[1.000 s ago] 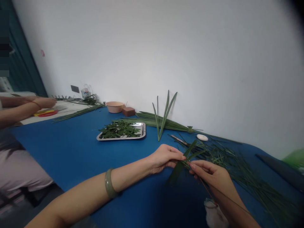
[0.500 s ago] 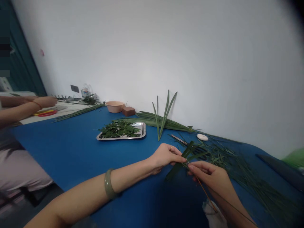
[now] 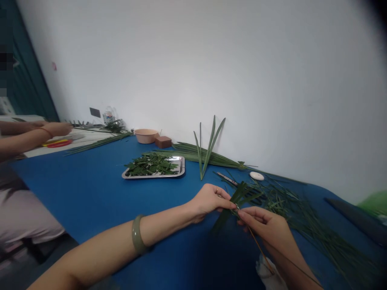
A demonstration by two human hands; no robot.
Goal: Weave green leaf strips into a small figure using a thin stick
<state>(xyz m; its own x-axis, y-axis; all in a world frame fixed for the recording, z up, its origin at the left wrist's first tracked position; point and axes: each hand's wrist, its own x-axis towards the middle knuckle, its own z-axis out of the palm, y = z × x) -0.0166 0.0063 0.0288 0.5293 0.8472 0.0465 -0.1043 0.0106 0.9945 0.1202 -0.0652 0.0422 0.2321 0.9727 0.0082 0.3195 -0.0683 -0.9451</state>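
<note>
Two pinches: left hand [image 3: 208, 200] grips the leaf strip [image 3: 239, 195], right hand [image 3: 267, 225] a thin brown stick [image 3: 256, 245]; a slip could tear the leaf.

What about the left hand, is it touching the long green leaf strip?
Touching. The head view shows the left hand pinching the long dark green leaf strip with its fingertips, right beside the right hand, which pinches a thin brown stick.

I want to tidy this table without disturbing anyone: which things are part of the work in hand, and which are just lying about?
In use: left hand and right hand pinching the green leaf strip; thin brown strand; loose leaf pile.
Lying about: steel tray, pink bowl, brown block, white oval, coloured rings.
</note>
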